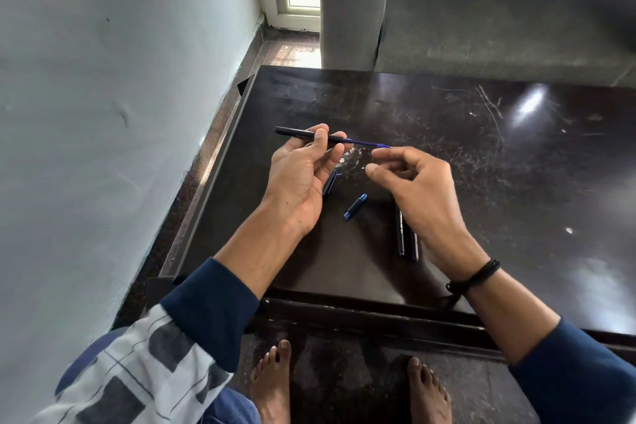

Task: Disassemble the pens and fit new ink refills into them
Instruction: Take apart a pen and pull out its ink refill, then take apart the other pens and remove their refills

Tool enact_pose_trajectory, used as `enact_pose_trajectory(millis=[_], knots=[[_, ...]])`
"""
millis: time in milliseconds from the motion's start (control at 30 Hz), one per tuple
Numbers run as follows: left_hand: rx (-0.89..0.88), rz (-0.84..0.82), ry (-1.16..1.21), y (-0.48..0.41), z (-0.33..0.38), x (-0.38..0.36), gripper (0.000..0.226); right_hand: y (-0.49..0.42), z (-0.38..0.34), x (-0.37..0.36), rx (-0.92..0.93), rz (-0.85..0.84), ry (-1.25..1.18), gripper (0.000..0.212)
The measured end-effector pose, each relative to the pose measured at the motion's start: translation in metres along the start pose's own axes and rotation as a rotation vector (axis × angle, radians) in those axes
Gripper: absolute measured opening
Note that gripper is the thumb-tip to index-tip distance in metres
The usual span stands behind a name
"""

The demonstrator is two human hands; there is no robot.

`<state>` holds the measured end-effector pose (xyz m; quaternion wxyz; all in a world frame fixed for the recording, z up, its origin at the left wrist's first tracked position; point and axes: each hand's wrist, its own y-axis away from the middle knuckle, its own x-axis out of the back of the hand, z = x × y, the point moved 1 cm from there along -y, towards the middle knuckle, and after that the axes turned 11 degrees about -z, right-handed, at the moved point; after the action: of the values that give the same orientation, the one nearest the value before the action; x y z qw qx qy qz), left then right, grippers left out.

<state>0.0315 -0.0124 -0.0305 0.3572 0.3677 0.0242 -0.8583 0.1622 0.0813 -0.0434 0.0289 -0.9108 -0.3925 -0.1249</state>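
Note:
My left hand (303, 175) grips a black pen barrel (296, 133) held level above the dark table (481, 148). A thin blue ink refill (366, 143) sticks out of the barrel's right end. My right hand (420, 189) pinches the refill's far tip with thumb and forefinger. A small black cap with blue ends (355, 206) lies on the table below my hands. Two black pens (402, 234) lie side by side under my right wrist, partly hidden. A dark piece (329, 182) sits behind my left palm, mostly covered.
The scratched table stands close to a pale wall (103, 113) on the left. A grey sofa (499, 17) borders the table's far edge. My bare feet (272, 385) rest on the floor under the near edge.

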Motion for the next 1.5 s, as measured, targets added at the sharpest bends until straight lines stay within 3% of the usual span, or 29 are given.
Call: enact_pose_trajectory(millis=[333,600,767,933,1133,1267,1500], knots=[[0.055,-0.09,0.078,0.008,-0.011,-0.008,0.012,0.0,-0.002,0.004,-0.13,-0.038,-0.655,0.012],[0.059,-0.157,0.035,0.013,-0.016,-0.011,0.009,0.001,-0.003,0.001,-0.136,-0.01,-0.849,0.011],[0.017,-0.131,0.039,0.008,-0.006,-0.008,0.01,-0.008,-0.013,0.03,-0.096,0.186,-0.874,0.009],[-0.021,-0.09,0.031,0.004,0.003,-0.002,0.024,-0.019,-0.017,0.065,-0.136,0.295,-0.632,0.007],[-0.03,-0.054,-0.009,0.002,0.003,0.0,0.011,-0.027,0.001,0.085,-0.278,0.103,0.224,0.013],[-0.03,-0.055,-0.023,0.002,0.002,0.0,0.012,-0.025,0.008,0.085,-0.413,0.059,0.607,0.018],[-0.035,-0.05,-0.023,0.002,0.007,0.004,0.013,-0.023,0.004,0.072,-0.48,-0.028,0.691,0.016]])
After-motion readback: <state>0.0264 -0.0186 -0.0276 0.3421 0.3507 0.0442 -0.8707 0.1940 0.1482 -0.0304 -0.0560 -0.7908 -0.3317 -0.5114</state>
